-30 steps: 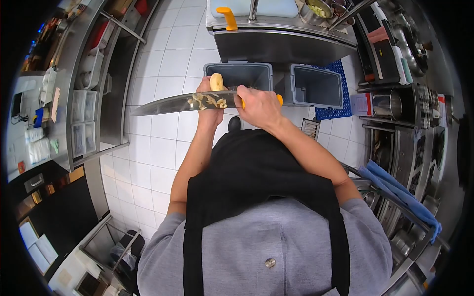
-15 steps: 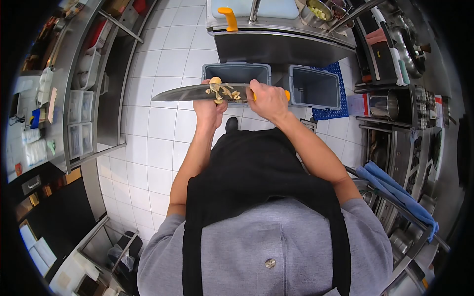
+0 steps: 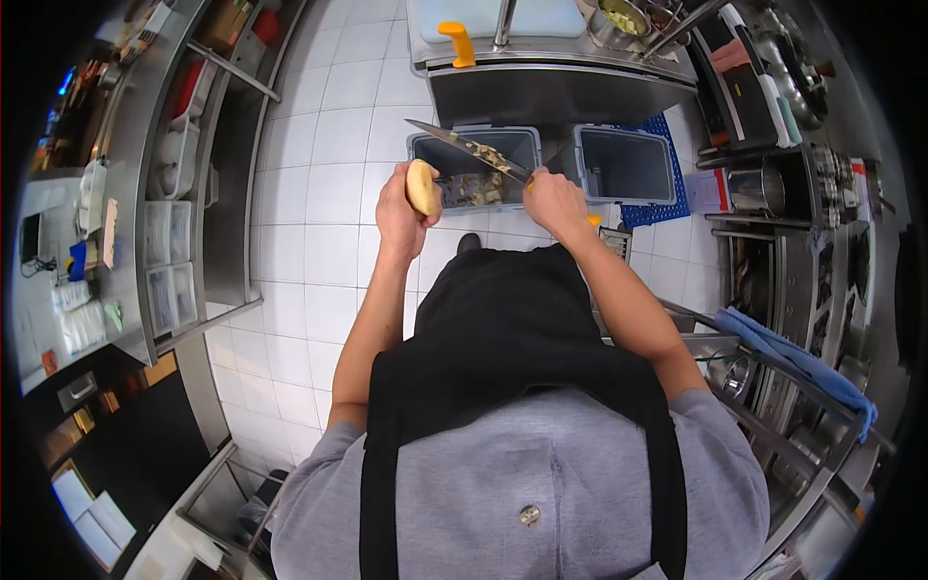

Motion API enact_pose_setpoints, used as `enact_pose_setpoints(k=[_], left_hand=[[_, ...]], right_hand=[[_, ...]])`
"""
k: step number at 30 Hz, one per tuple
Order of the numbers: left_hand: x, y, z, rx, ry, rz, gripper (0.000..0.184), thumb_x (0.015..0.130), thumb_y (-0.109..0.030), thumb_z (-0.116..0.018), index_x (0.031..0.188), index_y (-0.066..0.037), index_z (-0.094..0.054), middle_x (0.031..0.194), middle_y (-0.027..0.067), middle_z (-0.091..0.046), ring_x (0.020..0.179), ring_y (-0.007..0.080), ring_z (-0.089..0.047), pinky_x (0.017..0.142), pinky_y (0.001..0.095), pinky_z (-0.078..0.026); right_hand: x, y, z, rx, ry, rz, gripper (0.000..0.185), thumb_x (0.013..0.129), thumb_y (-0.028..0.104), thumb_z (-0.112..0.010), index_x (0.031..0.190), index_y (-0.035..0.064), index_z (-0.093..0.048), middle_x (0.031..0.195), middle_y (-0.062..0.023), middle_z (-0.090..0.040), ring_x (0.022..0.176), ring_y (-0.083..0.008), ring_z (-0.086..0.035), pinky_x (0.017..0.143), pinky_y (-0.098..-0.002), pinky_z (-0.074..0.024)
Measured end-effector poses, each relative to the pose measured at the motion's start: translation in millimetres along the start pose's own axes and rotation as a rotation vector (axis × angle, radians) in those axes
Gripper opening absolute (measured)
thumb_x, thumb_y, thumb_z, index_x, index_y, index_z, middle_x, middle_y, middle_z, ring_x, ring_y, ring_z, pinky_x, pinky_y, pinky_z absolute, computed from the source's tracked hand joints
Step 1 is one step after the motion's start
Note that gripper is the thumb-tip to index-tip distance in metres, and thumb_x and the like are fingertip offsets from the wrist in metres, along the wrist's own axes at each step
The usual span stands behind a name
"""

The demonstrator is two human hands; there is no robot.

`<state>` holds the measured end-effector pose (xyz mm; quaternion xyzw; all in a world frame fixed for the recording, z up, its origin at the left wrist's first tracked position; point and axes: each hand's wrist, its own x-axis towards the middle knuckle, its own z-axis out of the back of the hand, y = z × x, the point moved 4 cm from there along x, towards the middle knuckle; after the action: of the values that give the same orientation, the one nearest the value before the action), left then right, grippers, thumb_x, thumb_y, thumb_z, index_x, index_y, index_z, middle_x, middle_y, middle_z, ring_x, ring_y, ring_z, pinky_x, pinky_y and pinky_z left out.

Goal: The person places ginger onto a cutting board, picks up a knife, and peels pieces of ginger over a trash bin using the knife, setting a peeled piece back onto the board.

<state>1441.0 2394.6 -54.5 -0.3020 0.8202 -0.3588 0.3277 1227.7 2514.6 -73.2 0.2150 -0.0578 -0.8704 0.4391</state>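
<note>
My left hand (image 3: 399,215) is closed around a pale yellow, peeled piece of food (image 3: 421,188), which looks like a potato or root. My right hand (image 3: 555,201) grips the yellow handle of a large knife (image 3: 473,148). The blade points up and to the left over a grey bin (image 3: 538,145), with peel scraps (image 3: 493,158) stuck along it. Pieces of scrap (image 3: 474,189) lie at the bottom of that bin. Blade and food are apart.
A second grey bin (image 3: 672,174) stands to the right on a blue mat (image 3: 661,127). Ahead is a steel counter (image 3: 570,72) with a yellow handle (image 3: 458,44) at its edge and a metal bowl (image 3: 619,23) of cut food. Steel shelving (image 3: 230,164) runs along the left.
The knife has moved away from the food and swung from nearly level to a slant over the bin. My left hand has drawn slightly lower with the food, and the hands are farther apart.
</note>
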Motion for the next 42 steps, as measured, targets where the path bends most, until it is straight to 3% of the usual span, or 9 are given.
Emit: enact_pose_setpoints(k=[7,16,28,30,31,33,35,39,42], left_hand=[[4.6,25.0,-47.2,1.112,0.354,-0.432,0.060,0.083,-0.012,-0.066,0.141,-0.016,-0.048,0.111,0.0176,-0.061,0.108,0.0367,-0.062,0.093,0.0437,-0.051],[37.8,77.9,-77.0,1.785,0.408,-0.300,0.098,0.081,-0.004,-0.064,0.158,-0.045,-0.017,0.097,0.0196,-0.061,0.087,0.0391,-0.068,0.074,0.0498,-0.057],[164.5,104.1,-9.3,1.835,0.343,-0.167,0.111,0.075,-0.003,-0.065,0.161,-0.021,0.004,0.087,0.0239,-0.071,0.082,0.0372,-0.071,0.074,0.0470,-0.057],[188.5,113.7,13.2,1.083,0.124,0.515,0.025,0.079,-0.007,-0.072,0.101,-0.002,-0.063,0.061,0.0052,-0.055,0.048,0.0119,-0.052,0.041,0.0276,-0.042],[173.5,105.7,-0.4,1.025,0.126,0.540,0.024,0.081,-0.009,-0.072,0.067,-0.006,-0.052,0.058,0.0022,-0.051,0.046,0.0109,-0.051,0.040,0.0278,-0.040],[184.5,97.5,2.7,1.191,-0.155,0.183,0.018,0.079,-0.016,-0.071,0.076,-0.001,-0.063,0.061,0.0106,-0.060,0.050,0.0233,-0.061,0.046,0.0363,-0.048],[161.9,99.0,-21.8,1.899,-0.018,-0.201,0.041,0.078,-0.029,-0.063,0.095,0.009,-0.069,0.094,0.0282,-0.071,0.098,0.0420,-0.069,0.088,0.0480,-0.053],[74.8,175.9,-68.0,1.189,0.643,0.313,0.062,0.081,-0.005,-0.065,0.142,-0.012,-0.058,0.079,0.0054,-0.065,0.067,0.0153,-0.064,0.065,0.0307,-0.055],[-63.4,194.5,-160.7,1.354,1.091,0.479,0.035,0.081,-0.013,-0.076,0.114,-0.004,-0.067,0.076,0.0010,-0.061,0.055,0.0099,-0.056,0.051,0.0258,-0.048]], right_hand=[[-12.6,6.7,3.5,-0.043,-0.114,-0.085,0.022,0.088,0.012,-0.058,0.101,-0.0056,-0.058,0.095,-0.0273,-0.071,0.091,-0.0410,-0.072,0.080,-0.0483,-0.0580],[-34.1,-15.9,13.5,-0.143,-0.250,-0.077,0.016,0.085,0.007,-0.060,0.096,-0.0036,-0.058,0.092,-0.0230,-0.070,0.082,-0.0367,-0.074,0.073,-0.0446,-0.0604],[-165.3,-63.8,36.3,-0.027,-0.243,-0.280,0.016,0.088,0.010,-0.060,0.095,-0.0045,-0.059,0.088,-0.0249,-0.070,0.082,-0.0398,-0.072,0.075,-0.0468,-0.0586],[-201.2,-76.8,32.0,0.060,-0.229,-0.349,0.019,0.089,0.013,-0.061,0.096,-0.0049,-0.059,0.087,-0.0258,-0.070,0.082,-0.0417,-0.071,0.075,-0.0487,-0.0576],[-220.5,-83.7,27.6,0.139,-0.206,-0.403,0.023,0.089,0.016,-0.061,0.096,-0.0053,-0.059,0.086,-0.0268,-0.070,0.081,-0.0436,-0.070,0.075,-0.0506,-0.0566],[-260.4,-94.8,20.4,0.200,-0.218,-0.459,0.025,0.088,0.018,-0.063,0.096,-0.0055,-0.059,0.084,-0.0276,-0.070,0.081,-0.0452,-0.070,0.076,-0.0521,-0.0557],[-303.6,-105.4,7.2,0.270,-0.264,-0.534,0.029,0.085,0.023,-0.065,0.095,-0.0042,-0.059,0.081,-0.0273,-0.069,0.079,-0.0458,-0.069,0.076,-0.0533,-0.0548],[-397.9,-128.3,-39.4,0.299,-0.368,-0.574,0.027,0.085,0.026,-0.064,0.095,0.0016,-0.060,0.077,-0.0238,-0.067,0.076,-0.0432,-0.068,0.072,-0.0526,-0.0533],[-469.8,-136.3,-60.7,0.459,-0.416,-0.631,0.025,0.086,0.027,-0.064,0.097,0.0048,-0.060,0.077,-0.0216,-0.068,0.075,-0.0432,-0.067,0.070,-0.0520,-0.0517]])
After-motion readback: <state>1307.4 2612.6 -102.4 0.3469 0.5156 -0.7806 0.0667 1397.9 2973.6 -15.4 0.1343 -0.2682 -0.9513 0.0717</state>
